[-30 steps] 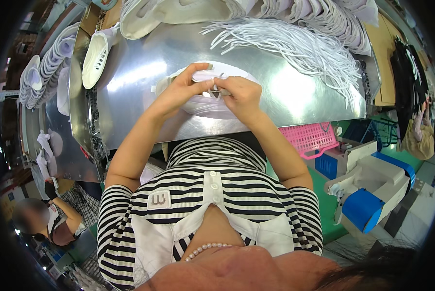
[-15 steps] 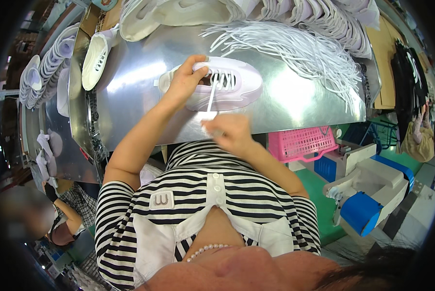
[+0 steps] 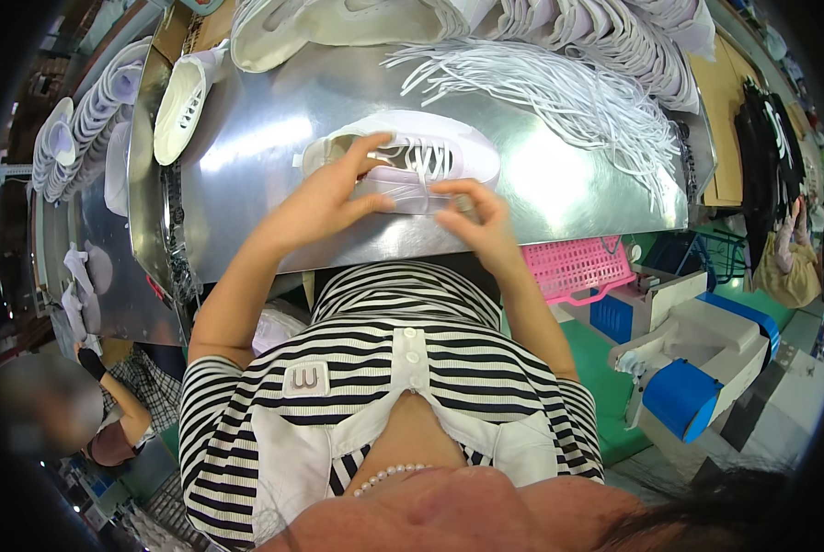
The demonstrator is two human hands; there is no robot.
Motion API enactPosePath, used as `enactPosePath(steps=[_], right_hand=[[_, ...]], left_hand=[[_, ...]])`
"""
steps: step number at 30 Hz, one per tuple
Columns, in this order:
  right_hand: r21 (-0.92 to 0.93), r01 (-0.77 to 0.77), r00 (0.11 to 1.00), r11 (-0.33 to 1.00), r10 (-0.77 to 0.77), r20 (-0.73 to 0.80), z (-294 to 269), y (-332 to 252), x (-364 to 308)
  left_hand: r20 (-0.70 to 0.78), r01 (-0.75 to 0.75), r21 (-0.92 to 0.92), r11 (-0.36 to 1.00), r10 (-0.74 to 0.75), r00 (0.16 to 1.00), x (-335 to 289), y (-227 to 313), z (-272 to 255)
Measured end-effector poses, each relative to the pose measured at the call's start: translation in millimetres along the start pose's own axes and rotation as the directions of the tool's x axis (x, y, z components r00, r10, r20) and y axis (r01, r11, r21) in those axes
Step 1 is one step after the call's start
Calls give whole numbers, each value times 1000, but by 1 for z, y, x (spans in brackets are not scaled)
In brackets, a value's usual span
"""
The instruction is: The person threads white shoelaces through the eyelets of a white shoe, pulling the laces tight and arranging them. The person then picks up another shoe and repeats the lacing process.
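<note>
A pale lilac-white sneaker (image 3: pixel 467 147) lies on the metal tabletop, its toe pointing right. White lace (image 3: pixel 421 158) crosses its eyelets, and a loose length hangs over the near side. My left hand (image 3: pixel 338 189) grips the shoe by its opening, forefinger at the tongue end and thumb on the near side. Close to the loose lace is my right hand (image 3: pixel 476 216), thumb and forefinger apart, the forefinger touching the shoe's near side. Something greyish shows at its fingers, too small to name.
White laces (image 3: pixel 559 101) lie in a bundle at the back right of the metal table (image 3: pixel 256 202). Stacked shoe uppers (image 3: pixel 605 46) line the far edge; a single upper (image 3: pixel 187 106) lies far left. A pink basket (image 3: pixel 577 269) sits below the right edge, near a blue-and-white machine (image 3: pixel 688 368).
My right hand has moved up from below the table edge to the shoe, and its fingers have spread. The pulled lace now lies slack. My left thumb has shifted to the shoe's near side.
</note>
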State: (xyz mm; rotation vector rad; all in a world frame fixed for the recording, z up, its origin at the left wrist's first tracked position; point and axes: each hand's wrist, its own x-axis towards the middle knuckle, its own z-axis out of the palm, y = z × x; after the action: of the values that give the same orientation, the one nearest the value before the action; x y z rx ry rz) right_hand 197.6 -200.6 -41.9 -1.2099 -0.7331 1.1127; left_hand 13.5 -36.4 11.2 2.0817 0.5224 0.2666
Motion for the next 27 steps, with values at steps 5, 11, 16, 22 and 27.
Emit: enactPosePath(steps=[5,11,16,22,27], right_hand=[[-324,-191,980,927,164,-109,-12,8,8],[-505,53,964,862,-176,-199,22,44,23],[-112,-15,978,994,-8,-207,32,17,37],[-201,-7,970,980,-43,-241,37,17,38],[-379,198,942,904,-282,-182,32,21,24]], left_hand=[[-153,-2,288,958,48,987,-6,-7,21],[-210,-12,234,972,62,976,-1,-5,25],[-132,98,138,986,-80,988,5,-3,20],[-200,89,252,964,-38,979,8,-8,29],[-288,78,311,947,16,957,10,-4,35]])
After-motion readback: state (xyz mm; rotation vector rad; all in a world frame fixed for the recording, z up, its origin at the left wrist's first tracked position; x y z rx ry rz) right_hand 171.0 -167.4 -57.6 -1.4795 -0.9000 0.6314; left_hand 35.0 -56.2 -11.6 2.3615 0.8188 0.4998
